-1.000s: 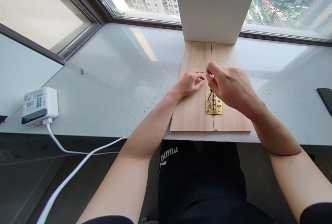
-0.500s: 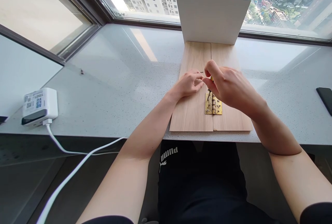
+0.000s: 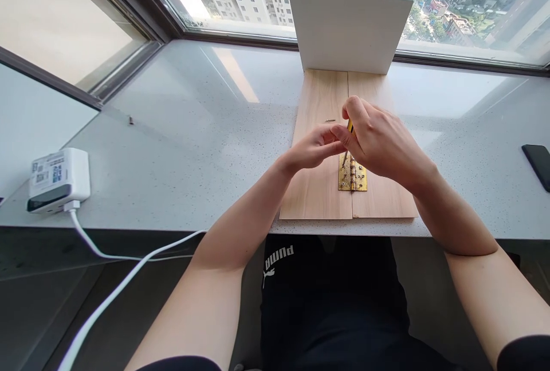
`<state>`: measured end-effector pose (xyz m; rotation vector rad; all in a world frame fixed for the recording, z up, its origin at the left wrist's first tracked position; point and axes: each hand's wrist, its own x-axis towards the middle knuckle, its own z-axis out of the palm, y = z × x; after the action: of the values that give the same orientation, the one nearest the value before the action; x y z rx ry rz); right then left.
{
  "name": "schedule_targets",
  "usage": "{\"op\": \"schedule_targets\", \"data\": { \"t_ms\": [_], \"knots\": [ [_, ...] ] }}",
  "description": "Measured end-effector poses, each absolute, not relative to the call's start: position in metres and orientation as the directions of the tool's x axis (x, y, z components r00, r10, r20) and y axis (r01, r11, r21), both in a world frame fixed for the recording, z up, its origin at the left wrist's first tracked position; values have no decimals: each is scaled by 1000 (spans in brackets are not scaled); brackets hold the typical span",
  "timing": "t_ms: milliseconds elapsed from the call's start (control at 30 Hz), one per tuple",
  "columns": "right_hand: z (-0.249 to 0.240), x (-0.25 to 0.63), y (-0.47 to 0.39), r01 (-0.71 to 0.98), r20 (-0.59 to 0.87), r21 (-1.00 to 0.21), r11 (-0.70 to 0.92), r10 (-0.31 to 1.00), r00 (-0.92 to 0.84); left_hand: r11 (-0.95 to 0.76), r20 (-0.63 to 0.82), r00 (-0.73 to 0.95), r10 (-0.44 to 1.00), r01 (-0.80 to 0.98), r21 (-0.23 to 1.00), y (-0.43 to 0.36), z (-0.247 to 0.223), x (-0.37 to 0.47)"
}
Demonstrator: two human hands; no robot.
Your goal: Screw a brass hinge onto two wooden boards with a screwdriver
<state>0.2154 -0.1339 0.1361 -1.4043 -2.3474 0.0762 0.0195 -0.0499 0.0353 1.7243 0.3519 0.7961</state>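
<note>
At ten o'clock from the hinge point(image 3: 353, 176), the left hand point(image 3: 315, 145), its grip unclear, has moved in, likely steadying the screwdriver point(image 3: 350, 126) pinched by the right hand point(image 3: 378, 137).

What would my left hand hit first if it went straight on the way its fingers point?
Most likely your right hand, which holds the yellow-handled screwdriver. Your left hand appears right beside it, though depth is unclear and they may be touching.
</note>
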Motion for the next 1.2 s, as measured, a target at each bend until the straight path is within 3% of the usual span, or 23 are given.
{"op": "schedule_targets", "data": {
  "t_ms": [333,500,733,900,1033,1200],
  "knots": [
    [136,216,-133,829,291,-240,505,852,-435,-299,352,666,658,-197,934,-51,39,26],
    [138,212,-137,839,271,-208,503,854,-445,-377,396,601,694,-165,911,-49,39,25],
    [133,204,-138,877,241,-302,373,920,-308,-416,391,506,769,-69,907,-50,31,29],
    [131,211,-135,825,231,-363,432,900,-370,-394,391,615,685,-138,909,-51,40,25],
    [130,216,-132,809,258,-359,465,883,-393,-269,273,789,550,-141,953,-48,51,14],
    [127,213,-132,814,279,-319,485,869,-409,-256,285,793,538,-168,952,-45,53,11]
  ]
}}
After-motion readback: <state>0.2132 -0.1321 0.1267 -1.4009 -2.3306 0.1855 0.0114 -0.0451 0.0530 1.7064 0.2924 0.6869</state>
